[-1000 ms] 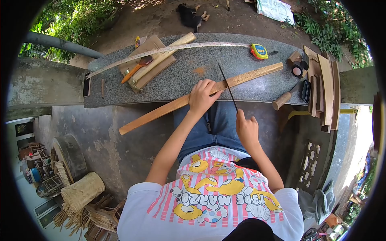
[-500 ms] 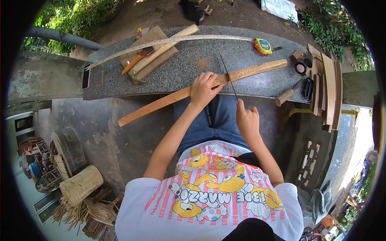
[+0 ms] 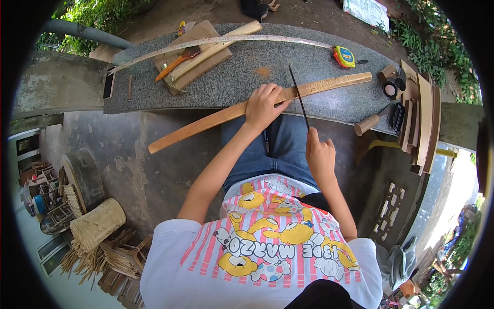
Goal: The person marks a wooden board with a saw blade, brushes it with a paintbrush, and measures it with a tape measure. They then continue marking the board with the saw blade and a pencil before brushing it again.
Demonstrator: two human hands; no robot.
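A long wooden strip lies slantwise over the near edge of the granite bench, its left end sticking out past it. My left hand is closed over the strip near its middle, pressing it against the bench. In my right hand is a thin dark saw, gripped at its near end; the handle is hidden by the fingers. The blade crosses the strip just right of my left hand. A little sawdust lies on the stone beyond the strip.
An extended tape measure arcs along the far side. A brush and a pale wooden stick lie on a brown board at left. A wooden-handled tool and stacked wood pieces are at right; a phone is at left.
My right hand has shifted slightly to the right, and the saw blade now sits at a somewhat different angle across the strip. The whole view has tilted a little. Left hand keeps its hold.
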